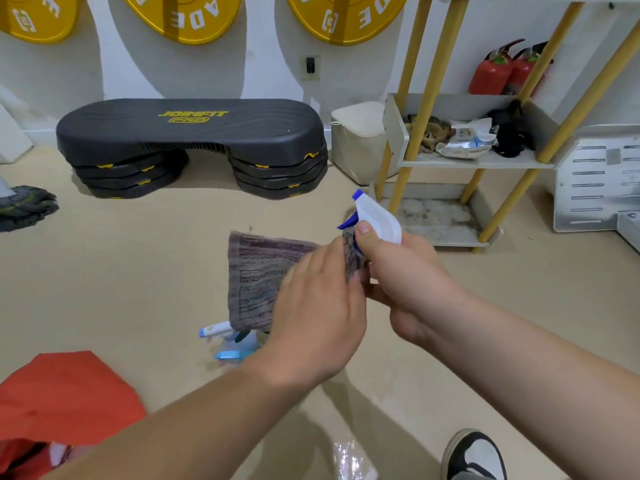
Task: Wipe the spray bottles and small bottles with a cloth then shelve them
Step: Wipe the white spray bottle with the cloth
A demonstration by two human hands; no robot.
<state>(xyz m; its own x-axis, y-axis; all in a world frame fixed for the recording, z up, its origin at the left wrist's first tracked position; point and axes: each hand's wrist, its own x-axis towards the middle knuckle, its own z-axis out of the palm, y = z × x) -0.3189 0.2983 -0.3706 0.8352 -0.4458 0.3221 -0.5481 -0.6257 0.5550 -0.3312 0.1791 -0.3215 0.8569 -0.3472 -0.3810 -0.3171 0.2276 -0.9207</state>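
**Two hands wipe a spray bottle above a beige gym floor**

A smooth beige floor [138, 271] fills the view. Nearest on it are a glossy wet patch [346, 455] beside a black-and-white shoe [474, 455] at lower right, and orange fabric [65, 400] at lower left.

Held above the floor, the right hand [405, 275] has its grip closed round the neck of a white spray bottle [377, 220] with a blue trigger, thumb up against the head. The left hand [311, 317] grips a grey striped cloth [263, 275] against the bottle, hiding its body. Under the cloth, a second spray bottle [225, 336] sits on the floor, blurred and partly covered.

Farther back stand a black step platform [194, 133], a mop head [24, 206] at far left, a cream bin [356, 140], and a yellow-legged shelf rack [478, 161] holding rags and packets. Red fire extinguishers [498, 69] and yellow discs [180, 15] line the white wall.
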